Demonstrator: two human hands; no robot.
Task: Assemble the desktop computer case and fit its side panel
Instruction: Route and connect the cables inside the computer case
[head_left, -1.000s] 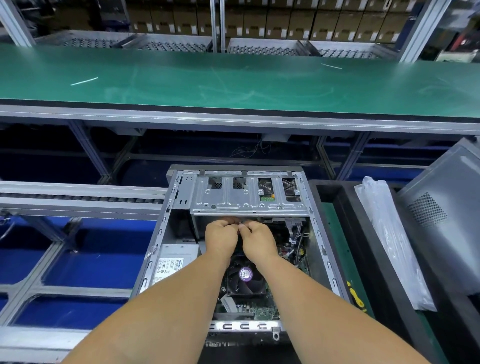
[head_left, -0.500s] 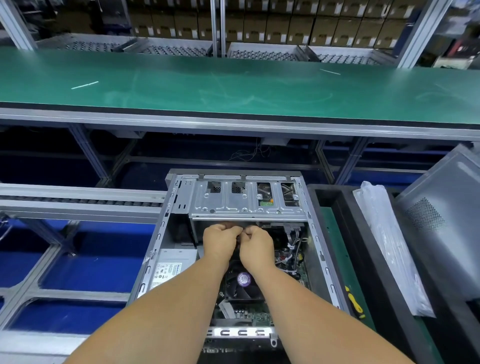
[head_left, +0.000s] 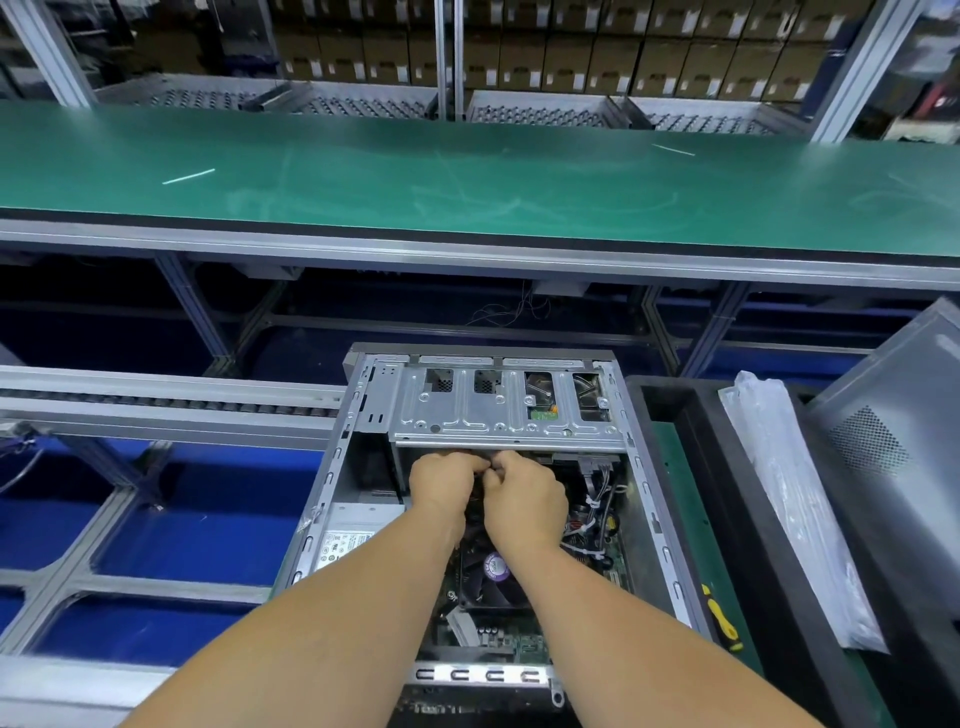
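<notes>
Your left hand (head_left: 441, 486) and right hand (head_left: 524, 501) are knuckle to knuckle inside the open computer case (head_left: 332, 488), just under the drive cage (head_left: 506, 415), fingers curled; what they grip is hidden. The case lies open side up before you; the side panel (head_left: 893, 467) leans well to its right

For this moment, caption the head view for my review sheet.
Both hands, left and right, work close together inside the open computer case under its drive bracket.
</notes>
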